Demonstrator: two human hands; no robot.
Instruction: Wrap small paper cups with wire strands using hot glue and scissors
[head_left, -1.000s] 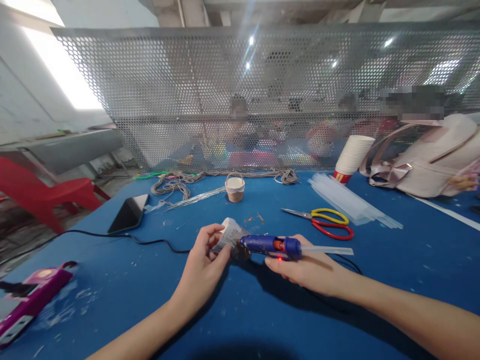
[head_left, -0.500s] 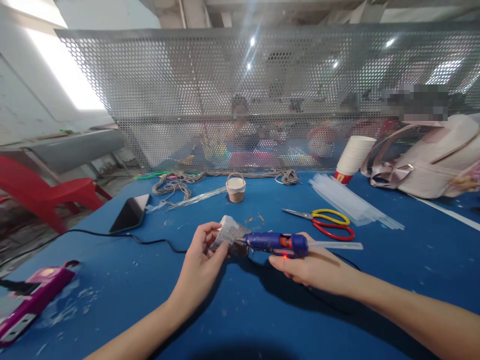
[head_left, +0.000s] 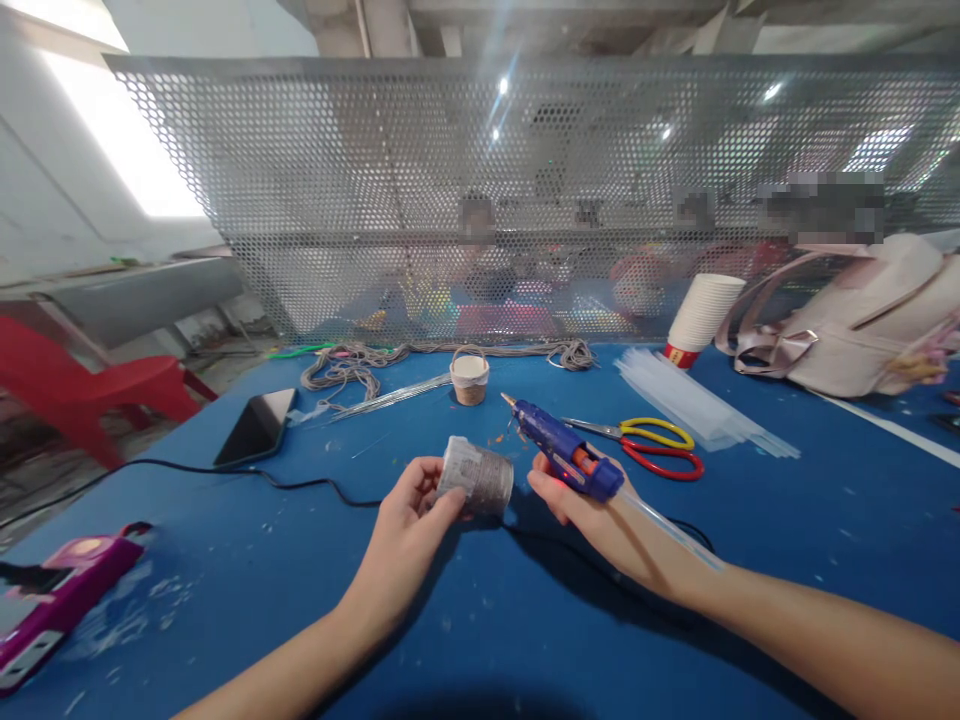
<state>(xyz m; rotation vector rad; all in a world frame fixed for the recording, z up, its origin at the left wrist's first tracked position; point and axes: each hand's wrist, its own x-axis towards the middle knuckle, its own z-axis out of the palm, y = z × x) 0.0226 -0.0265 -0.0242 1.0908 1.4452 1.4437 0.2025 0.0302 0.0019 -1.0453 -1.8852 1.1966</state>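
Fingers (head_left: 426,468) of my left hand (head_left: 405,520): thumb and index pinch the grey-wrapped cup (head_left: 480,478) at frame centre. It lies tipped on its side; I cannot tell whether it touches the blue table (head_left: 247,590). The other left fingers are mostly hidden behind the cup.

My right hand (head_left: 600,510), right of centre, is curled round a blue glue gun (head_left: 559,448). Its grip and trigger are covered, so I cannot tell how far the trigger is pressed. Nozzle clear of the cup, aimed to the upper left; a clear glue stick (head_left: 671,537) juts out behind, above the wrist.

Pose: left forearm rises from the bottom edge, right forearm from the lower right; both are cut off.

Also noted: small basket (head_left: 470,382) above the cup, scissors (head_left: 619,434) right of the gun. Power strip (head_left: 82,575) cut off at lower left. People behind the perforated panel (head_left: 315,180) are too blurred for me to make out.
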